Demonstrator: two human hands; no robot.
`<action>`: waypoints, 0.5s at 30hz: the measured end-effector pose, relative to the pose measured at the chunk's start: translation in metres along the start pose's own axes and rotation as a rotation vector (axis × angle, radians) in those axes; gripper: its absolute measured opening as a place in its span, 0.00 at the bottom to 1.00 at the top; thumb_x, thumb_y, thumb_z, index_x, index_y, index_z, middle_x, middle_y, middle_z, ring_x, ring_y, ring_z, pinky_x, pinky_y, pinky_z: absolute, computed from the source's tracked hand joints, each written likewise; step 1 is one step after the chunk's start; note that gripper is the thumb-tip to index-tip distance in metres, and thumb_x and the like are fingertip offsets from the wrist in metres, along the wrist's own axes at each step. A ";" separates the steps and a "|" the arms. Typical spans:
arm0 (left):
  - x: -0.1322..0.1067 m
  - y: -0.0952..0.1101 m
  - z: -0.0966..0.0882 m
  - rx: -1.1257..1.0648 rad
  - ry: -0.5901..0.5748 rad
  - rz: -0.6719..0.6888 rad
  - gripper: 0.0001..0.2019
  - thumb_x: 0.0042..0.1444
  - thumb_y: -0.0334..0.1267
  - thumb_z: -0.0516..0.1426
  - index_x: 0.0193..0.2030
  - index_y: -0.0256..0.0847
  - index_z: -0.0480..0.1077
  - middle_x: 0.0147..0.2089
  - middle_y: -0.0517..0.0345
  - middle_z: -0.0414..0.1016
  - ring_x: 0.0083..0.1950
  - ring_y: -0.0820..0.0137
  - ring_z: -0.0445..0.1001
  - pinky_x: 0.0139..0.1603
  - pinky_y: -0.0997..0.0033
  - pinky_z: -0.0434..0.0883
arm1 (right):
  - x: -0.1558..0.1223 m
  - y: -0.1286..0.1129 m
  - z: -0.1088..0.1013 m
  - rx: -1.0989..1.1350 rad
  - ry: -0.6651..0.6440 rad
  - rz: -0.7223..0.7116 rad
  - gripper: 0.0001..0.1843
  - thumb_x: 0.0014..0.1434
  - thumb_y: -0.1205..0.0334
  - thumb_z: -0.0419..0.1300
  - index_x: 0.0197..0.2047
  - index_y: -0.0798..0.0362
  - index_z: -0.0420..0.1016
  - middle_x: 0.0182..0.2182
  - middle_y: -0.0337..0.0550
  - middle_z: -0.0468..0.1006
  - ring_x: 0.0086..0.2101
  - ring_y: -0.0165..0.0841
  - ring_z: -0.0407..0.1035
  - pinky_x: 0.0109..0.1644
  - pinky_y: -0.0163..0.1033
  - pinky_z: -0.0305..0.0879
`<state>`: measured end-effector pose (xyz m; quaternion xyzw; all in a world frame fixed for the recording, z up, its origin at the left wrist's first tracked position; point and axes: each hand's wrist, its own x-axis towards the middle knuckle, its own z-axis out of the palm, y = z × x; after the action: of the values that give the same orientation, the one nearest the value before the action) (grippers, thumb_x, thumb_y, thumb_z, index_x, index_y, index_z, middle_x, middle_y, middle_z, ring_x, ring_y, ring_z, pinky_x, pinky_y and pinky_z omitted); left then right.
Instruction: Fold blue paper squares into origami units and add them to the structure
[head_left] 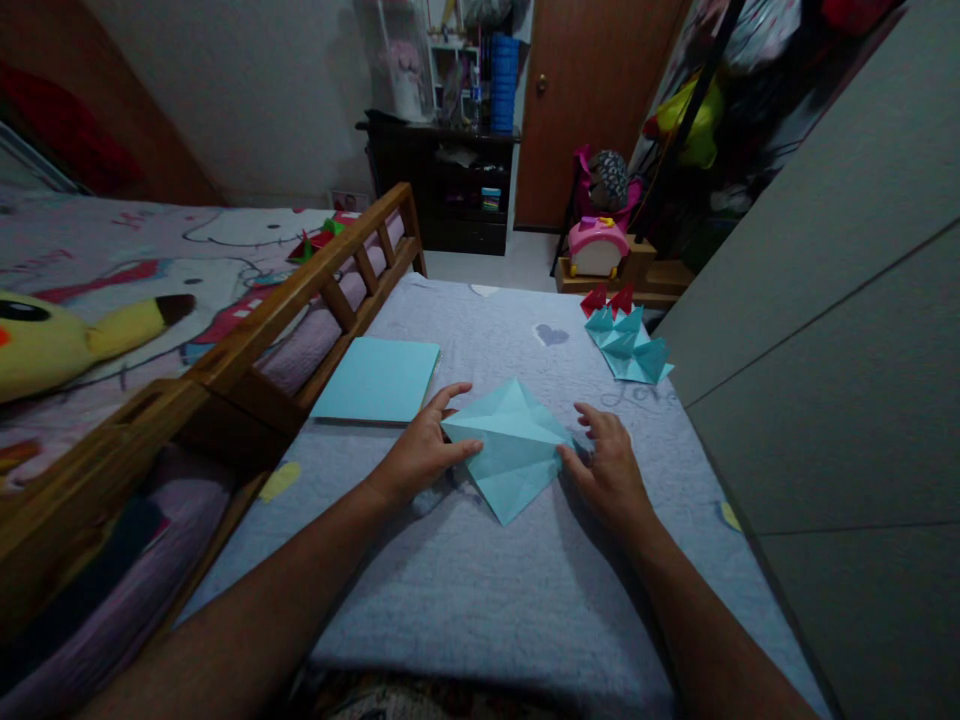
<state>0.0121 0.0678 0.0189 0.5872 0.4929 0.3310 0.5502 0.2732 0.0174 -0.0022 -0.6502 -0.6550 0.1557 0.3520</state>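
Just below centre frame, the pale-blue, diamond-shaped folded paper (517, 430) sits between my hands: left hand (424, 442) pinching its left corner, right hand (611, 468) with its thumb at the right corner. Do those fingers close beneath? Can't tell. Light, thin, crisp stuff, I'd judge, easily creased, best held by the side corners. One point aims frame-bottom, another frame-top; a crease runs left to right, no clear long axis.

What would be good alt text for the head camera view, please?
A person's left hand and right hand hold a creased light-blue paper by its opposite corners over a patterned sheet. A blue-topped paper stack lies to the left; folded blue papers and red ones sit far right.
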 end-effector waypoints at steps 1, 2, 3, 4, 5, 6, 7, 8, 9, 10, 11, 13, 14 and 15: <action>0.001 -0.005 0.000 0.020 -0.003 -0.007 0.42 0.46 0.38 0.67 0.68 0.43 0.57 0.43 0.57 0.72 0.34 0.71 0.73 0.33 0.72 0.70 | -0.002 -0.001 0.002 -0.083 0.007 -0.072 0.26 0.59 0.60 0.61 0.61 0.53 0.70 0.50 0.55 0.71 0.48 0.47 0.66 0.53 0.54 0.65; 0.001 -0.008 0.001 0.026 0.000 -0.003 0.42 0.46 0.38 0.67 0.68 0.43 0.57 0.44 0.57 0.72 0.35 0.70 0.73 0.33 0.72 0.70 | -0.004 -0.003 0.005 -0.140 0.000 -0.138 0.23 0.61 0.61 0.60 0.60 0.52 0.72 0.52 0.56 0.70 0.51 0.48 0.65 0.56 0.56 0.62; 0.001 -0.010 0.001 0.028 -0.002 0.000 0.41 0.47 0.38 0.66 0.68 0.43 0.57 0.44 0.56 0.71 0.35 0.70 0.74 0.34 0.72 0.71 | -0.006 -0.006 0.007 -0.168 -0.022 -0.196 0.21 0.62 0.61 0.59 0.59 0.51 0.74 0.54 0.56 0.69 0.52 0.48 0.63 0.58 0.56 0.61; 0.001 -0.011 0.001 0.026 0.002 0.007 0.40 0.48 0.38 0.66 0.68 0.43 0.57 0.45 0.56 0.71 0.36 0.69 0.74 0.35 0.71 0.71 | -0.008 -0.009 0.009 -0.180 -0.061 -0.247 0.20 0.64 0.62 0.58 0.58 0.50 0.75 0.55 0.55 0.68 0.53 0.48 0.63 0.58 0.56 0.60; 0.001 -0.012 0.001 0.023 0.007 0.014 0.39 0.48 0.39 0.66 0.67 0.43 0.58 0.45 0.56 0.71 0.37 0.69 0.74 0.36 0.71 0.71 | -0.009 -0.013 0.011 -0.189 -0.093 -0.281 0.19 0.65 0.62 0.57 0.58 0.49 0.75 0.55 0.55 0.68 0.54 0.48 0.62 0.59 0.56 0.59; 0.001 -0.012 0.000 0.023 0.012 0.019 0.38 0.49 0.39 0.65 0.67 0.43 0.58 0.45 0.56 0.71 0.37 0.70 0.74 0.36 0.71 0.71 | -0.011 -0.016 0.012 -0.198 -0.126 -0.304 0.19 0.65 0.63 0.57 0.59 0.48 0.75 0.55 0.54 0.68 0.54 0.48 0.62 0.59 0.56 0.58; 0.001 -0.012 0.000 0.025 0.017 0.022 0.37 0.50 0.39 0.65 0.66 0.42 0.59 0.44 0.57 0.70 0.37 0.70 0.73 0.36 0.72 0.70 | -0.012 -0.019 0.014 -0.206 -0.154 -0.318 0.19 0.66 0.63 0.56 0.59 0.47 0.75 0.56 0.53 0.68 0.54 0.48 0.61 0.59 0.57 0.58; 0.000 -0.012 -0.001 0.028 0.017 0.022 0.36 0.50 0.40 0.64 0.66 0.42 0.60 0.44 0.58 0.69 0.36 0.71 0.72 0.35 0.72 0.70 | -0.013 -0.021 0.015 -0.214 -0.175 -0.327 0.19 0.66 0.63 0.56 0.59 0.46 0.75 0.56 0.53 0.69 0.54 0.48 0.61 0.59 0.57 0.58; 0.000 -0.013 -0.001 0.027 0.015 0.021 0.35 0.50 0.40 0.64 0.66 0.42 0.60 0.43 0.59 0.69 0.35 0.72 0.71 0.34 0.73 0.69 | -0.013 -0.023 0.015 -0.223 -0.194 -0.334 0.19 0.67 0.63 0.56 0.59 0.45 0.75 0.55 0.52 0.69 0.54 0.47 0.61 0.59 0.57 0.58; 0.000 -0.013 -0.001 0.021 0.012 0.019 0.35 0.51 0.40 0.64 0.65 0.42 0.60 0.42 0.60 0.68 0.34 0.73 0.71 0.33 0.74 0.68 | -0.013 -0.024 0.016 -0.230 -0.208 -0.340 0.19 0.67 0.63 0.56 0.59 0.44 0.75 0.55 0.52 0.70 0.54 0.47 0.61 0.59 0.56 0.58; 0.000 -0.014 -0.002 0.015 0.009 0.018 0.35 0.51 0.40 0.64 0.65 0.41 0.60 0.41 0.61 0.68 0.34 0.73 0.71 0.33 0.74 0.68 | -0.013 -0.025 0.016 -0.238 -0.218 -0.345 0.19 0.67 0.62 0.55 0.59 0.44 0.75 0.55 0.52 0.70 0.53 0.47 0.61 0.58 0.56 0.58; 0.000 -0.016 -0.003 0.004 0.005 0.018 0.34 0.50 0.40 0.64 0.65 0.42 0.61 0.40 0.61 0.68 0.35 0.72 0.71 0.33 0.74 0.68 | -0.012 -0.026 0.016 -0.253 -0.231 -0.353 0.18 0.68 0.62 0.55 0.58 0.44 0.76 0.54 0.52 0.71 0.53 0.47 0.61 0.58 0.56 0.58; 0.000 -0.016 -0.003 -0.001 0.003 0.019 0.34 0.50 0.39 0.65 0.64 0.42 0.62 0.41 0.60 0.68 0.36 0.72 0.71 0.34 0.74 0.69 | -0.012 -0.027 0.017 -0.260 -0.235 -0.355 0.18 0.68 0.62 0.55 0.58 0.44 0.76 0.54 0.51 0.71 0.53 0.47 0.61 0.58 0.56 0.58; 0.000 -0.016 -0.003 -0.005 0.001 0.017 0.33 0.50 0.39 0.65 0.63 0.42 0.63 0.42 0.59 0.69 0.37 0.71 0.72 0.34 0.74 0.69 | -0.012 -0.027 0.017 -0.267 -0.239 -0.355 0.17 0.68 0.61 0.55 0.58 0.44 0.77 0.54 0.51 0.71 0.53 0.47 0.60 0.58 0.55 0.58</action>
<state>0.0055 0.0668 0.0036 0.5897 0.4872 0.3372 0.5488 0.2408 0.0074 0.0004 -0.5428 -0.8105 0.0794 0.2051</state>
